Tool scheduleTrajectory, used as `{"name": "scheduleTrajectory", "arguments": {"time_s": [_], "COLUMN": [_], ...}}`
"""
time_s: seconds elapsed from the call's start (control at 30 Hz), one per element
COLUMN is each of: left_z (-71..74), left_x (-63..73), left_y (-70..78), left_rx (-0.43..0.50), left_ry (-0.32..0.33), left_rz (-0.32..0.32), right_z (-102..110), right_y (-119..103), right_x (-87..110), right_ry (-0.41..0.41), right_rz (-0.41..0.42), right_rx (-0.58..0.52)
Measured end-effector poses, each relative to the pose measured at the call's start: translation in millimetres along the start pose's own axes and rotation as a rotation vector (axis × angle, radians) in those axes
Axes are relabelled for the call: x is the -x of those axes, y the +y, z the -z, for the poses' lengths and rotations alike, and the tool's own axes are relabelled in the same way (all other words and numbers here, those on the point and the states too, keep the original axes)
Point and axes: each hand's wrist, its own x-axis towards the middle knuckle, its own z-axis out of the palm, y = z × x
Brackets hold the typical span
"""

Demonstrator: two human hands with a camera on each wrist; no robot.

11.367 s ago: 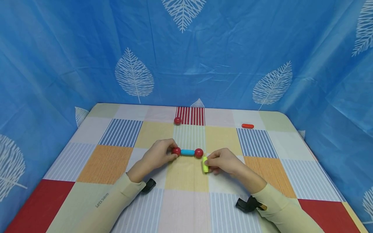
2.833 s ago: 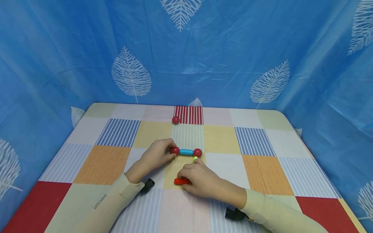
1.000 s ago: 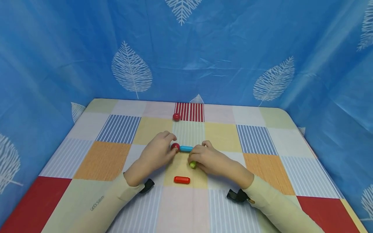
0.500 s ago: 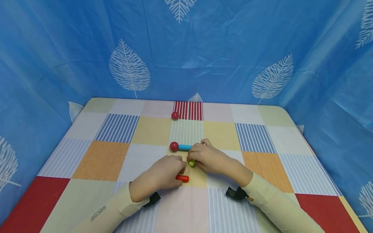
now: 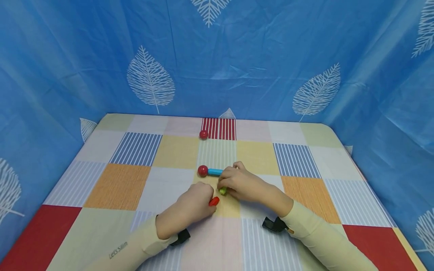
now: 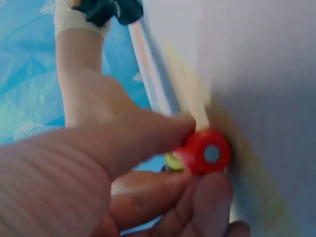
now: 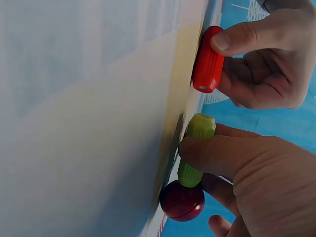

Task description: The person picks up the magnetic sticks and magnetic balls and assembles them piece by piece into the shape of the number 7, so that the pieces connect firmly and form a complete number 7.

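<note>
My left hand (image 5: pixel 196 203) pinches a red ridged magnetic rod (image 5: pixel 214 201) between thumb and fingers. In the left wrist view, the rod's end (image 6: pixel 219 160) faces the camera and has a round metal disc in it. My right hand (image 5: pixel 244 184) grips a yellow-green rod (image 7: pixel 197 128), whose far end meets a dark red ball (image 7: pixel 181 201). The near end of that rod points toward the red rod, with a gap between them. A blue rod (image 5: pixel 215 172) touches a red ball (image 5: pixel 202 171) at its left end; the right hand hides its right end.
Farther back on the table lies a lone red ball (image 5: pixel 203 134), by the red-striped patch. A patchwork cloth (image 5: pixel 176 150) covers the tabletop. Blue leaf-print curtains (image 5: pixel 217 75) hang behind and at both sides.
The right hand brought the red rod nearer and released it, then gripped the yellow-green rod. My left hand left the left-end ball, picked up the red rod and tilted it toward the yellow-green one.
</note>
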Motion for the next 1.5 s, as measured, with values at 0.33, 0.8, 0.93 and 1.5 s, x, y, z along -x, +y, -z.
{"name": "scheduleTrajectory", "arguments": {"time_s": [0.33,0.8,0.93,1.5], "left_z": [-4.7,-13.6,-15.2,6.8], "left_x": [-0.3,-4.8,-5.1,-11.9], "left_y": [3.4,5.4,5.4,-14.3], "left_rx": [0.048,0.102,0.118,-0.063], "left_ry": [0.063,0.118,0.134,0.398], "left_rz": [0.051,0.031,-0.001,-0.131], "right_z": [1,2,1,6], "right_y": [-1,-3,-1,3], "right_x": [-0.9,-1.1,1.4,12.9], "right_ry": [-0.007,-0.028,-0.029,-0.033], "right_rz": [0.014,0.02,0.024,0.021], "right_rx": [0.013,0.035,0.027,0.002]}}
